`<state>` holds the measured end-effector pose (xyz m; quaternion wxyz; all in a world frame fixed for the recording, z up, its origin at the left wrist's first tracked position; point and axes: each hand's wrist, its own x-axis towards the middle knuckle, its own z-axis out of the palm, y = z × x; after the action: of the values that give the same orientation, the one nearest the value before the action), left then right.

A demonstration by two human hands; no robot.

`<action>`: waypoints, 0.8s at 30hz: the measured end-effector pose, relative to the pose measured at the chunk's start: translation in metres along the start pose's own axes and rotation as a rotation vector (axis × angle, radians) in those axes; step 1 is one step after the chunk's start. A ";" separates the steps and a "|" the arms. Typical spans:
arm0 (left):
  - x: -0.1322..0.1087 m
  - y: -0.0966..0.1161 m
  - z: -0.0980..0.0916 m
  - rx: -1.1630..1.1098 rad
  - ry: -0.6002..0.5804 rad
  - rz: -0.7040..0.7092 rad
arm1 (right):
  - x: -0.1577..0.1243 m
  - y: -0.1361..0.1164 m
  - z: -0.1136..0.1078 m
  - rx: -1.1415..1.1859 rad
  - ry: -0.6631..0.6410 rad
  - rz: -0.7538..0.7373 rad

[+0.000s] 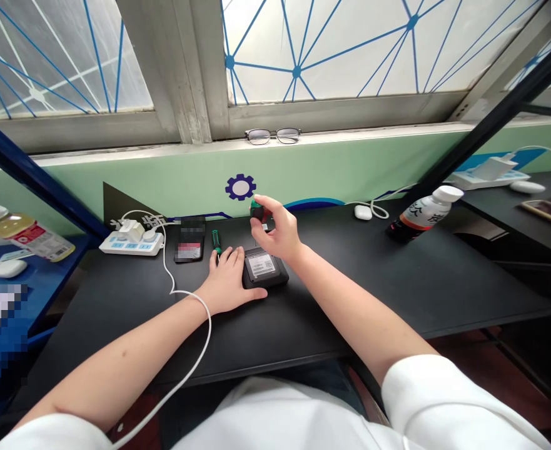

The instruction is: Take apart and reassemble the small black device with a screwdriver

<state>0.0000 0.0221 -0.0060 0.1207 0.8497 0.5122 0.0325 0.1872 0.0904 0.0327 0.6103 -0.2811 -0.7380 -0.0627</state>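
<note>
A small black box-shaped device (279, 275) with a white printed label lies on the dark desk in front of me. My left hand (226, 281) rests at its left side, fingers spread, the thumb stretched along the device's front edge. Above the device's far part, my right hand (279, 231) pinches the green and black handle of a screwdriver (256, 210) held upright. A thin shaft points down toward the device; its tip is too small to make out. A second green-handled screwdriver (216, 240) lies just beyond my left fingertips.
A white power strip (132, 244) with plugs stands at the left, and its white cable (203, 350) crosses over my left forearm. Beside it lies a dark flat item (191, 240). To the right are a white charging case (363, 212) and a bottle (420, 215). Glasses (272, 135) sit on the sill.
</note>
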 end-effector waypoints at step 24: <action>0.008 -0.020 0.000 0.082 0.052 0.257 | -0.023 -0.001 0.015 0.146 -0.013 0.037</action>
<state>-0.0133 0.0376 -0.0111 0.0674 0.9114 0.4030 0.0489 0.1765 0.0885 0.0080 0.6256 -0.2497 -0.7391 0.0043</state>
